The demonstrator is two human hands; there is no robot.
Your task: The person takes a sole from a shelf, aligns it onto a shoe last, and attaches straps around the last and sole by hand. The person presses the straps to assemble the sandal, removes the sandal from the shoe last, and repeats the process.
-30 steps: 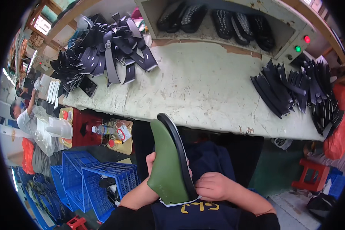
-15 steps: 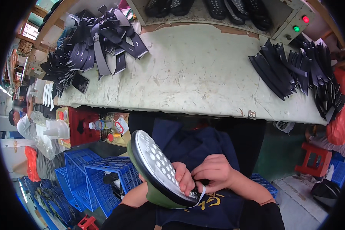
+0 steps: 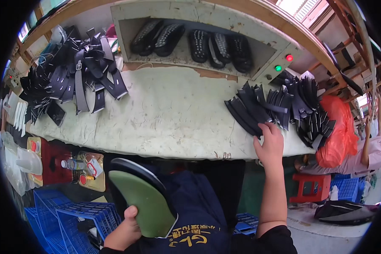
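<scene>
1. Sole [image 3: 144, 203], green, sits gripped in my left hand [image 3: 123, 232] over my lap, long axis running up-left, toe toward the bench [image 3: 165, 118].
2. Right hand [image 3: 269, 143] lies open on black straps [image 3: 258, 108].
3. Heel end hidden behind my fingers.

Dark navy apron with yellow lettering, black short sleeve [image 3: 279, 239], bare forearms.

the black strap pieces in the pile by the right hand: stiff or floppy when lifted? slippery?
Likely floppy: the thin black strap pieces lie fanned and overlapping on the worn pale worktop, some curling upward. Probably light, since each is a flat, narrow strip. They may slide over each other, so the right hand, touching the pile's near edge, could drag several at once.
</scene>
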